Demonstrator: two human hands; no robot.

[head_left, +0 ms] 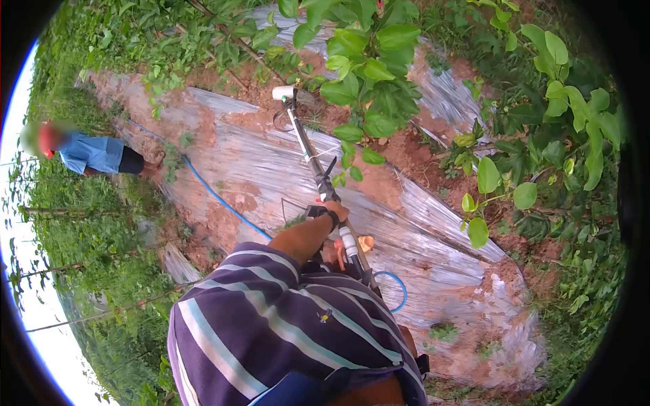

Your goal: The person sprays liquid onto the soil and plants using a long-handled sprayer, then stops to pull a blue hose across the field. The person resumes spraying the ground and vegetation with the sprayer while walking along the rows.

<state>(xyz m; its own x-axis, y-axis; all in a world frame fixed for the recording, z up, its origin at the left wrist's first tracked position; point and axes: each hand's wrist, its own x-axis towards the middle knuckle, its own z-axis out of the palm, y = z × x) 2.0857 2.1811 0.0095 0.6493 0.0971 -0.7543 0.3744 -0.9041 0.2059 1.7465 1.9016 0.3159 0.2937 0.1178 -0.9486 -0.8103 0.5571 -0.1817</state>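
Observation:
My left hand (336,210) comes in from the left, with a dark band at the wrist. Its fingers are wrapped around a long black-and-white pole tool (308,152). At the far end of that tool is a white cylindrical head (284,93), close to low leaves. Dark fittings and a small black box (315,211) sit around the grip. Below the hand the shaft continues past a white sleeve (349,240) towards my striped shirt (277,304). An orange-red part and a tan piece, too small to name, show beside it. My right hand cannot be made out.
Leafy branches (379,61) hang over the far side, with more (562,101) at the right. Plastic sheeting (433,223) covers reddish soil. A blue hose (217,193) runs across the ground. At the left stands another person in a blue shirt (95,152).

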